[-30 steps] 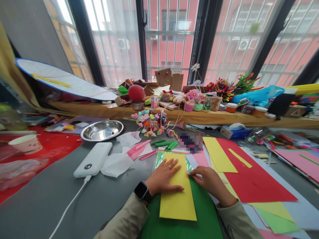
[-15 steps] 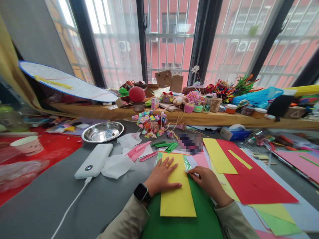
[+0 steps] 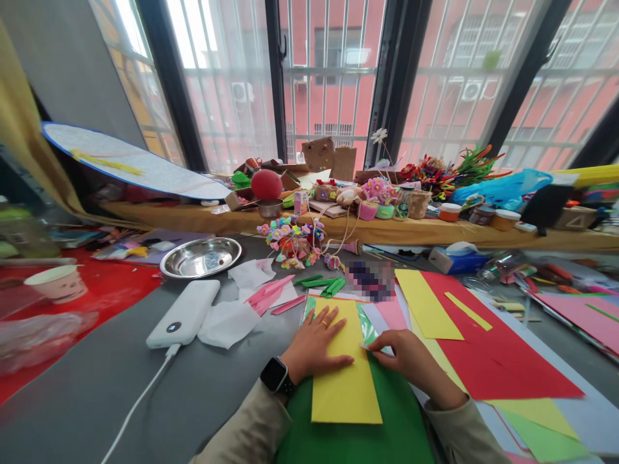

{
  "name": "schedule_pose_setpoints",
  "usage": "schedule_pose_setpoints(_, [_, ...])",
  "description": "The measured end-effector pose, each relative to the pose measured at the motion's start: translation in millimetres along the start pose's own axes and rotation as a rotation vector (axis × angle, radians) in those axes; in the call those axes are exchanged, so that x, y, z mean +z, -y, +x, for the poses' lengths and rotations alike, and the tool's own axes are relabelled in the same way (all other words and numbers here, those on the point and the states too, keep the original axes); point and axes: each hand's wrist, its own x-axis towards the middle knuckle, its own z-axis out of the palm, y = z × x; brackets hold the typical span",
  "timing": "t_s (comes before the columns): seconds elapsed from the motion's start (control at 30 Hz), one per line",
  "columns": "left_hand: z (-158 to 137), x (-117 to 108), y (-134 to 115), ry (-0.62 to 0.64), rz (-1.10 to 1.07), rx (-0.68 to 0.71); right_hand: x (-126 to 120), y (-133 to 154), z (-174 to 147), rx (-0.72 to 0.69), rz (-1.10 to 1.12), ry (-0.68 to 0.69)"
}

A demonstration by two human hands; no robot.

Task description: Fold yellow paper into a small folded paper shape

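Observation:
A folded or layered strip of yellow paper (image 3: 345, 393) lies lengthwise on a green sheet (image 3: 399, 412). My left hand (image 3: 316, 341) is spread flat over its upper half, pressing it down, with a ring and a watch on that side. At the paper's right edge, my right hand (image 3: 399, 354) pinches a slim white tool (image 3: 363, 347). Its tip touches or nearly touches the yellow edge; most of it is hidden in the fingers, so its kind is unclear. Beneath the top of the strip shows a clear-and-green wrapper (image 3: 366, 322).
Left are a white power bank (image 3: 186, 312) with a cable, white tissues (image 3: 227, 322), pink strips (image 3: 268, 293) and a steel dish (image 3: 200, 256). Green folded strips (image 3: 331, 285) lie ahead. Right are red paper (image 3: 503, 348) and yellow sheets (image 3: 428, 306). Crafts crowd the windowsill.
My right hand has slid a little down along the yellow paper's right edge, toward me, with the white tool. My left hand stays flat in place. The view has shifted slightly.

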Motion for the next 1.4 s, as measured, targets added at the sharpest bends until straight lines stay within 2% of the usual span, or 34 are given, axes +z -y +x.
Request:
schedule_pose_setpoints(0.37, [-0.7,0.3,-1.1,-0.011,-0.010,-0.006,-1.4,-2.6,0.4,0.039,-0.001,0.060])
schedule_pose_setpoints(1.4, [-1.0,0.4,-0.8,-0.020,-0.004,-0.004,-4.3,-3.5,-1.8,0.022,0.054,0.079])
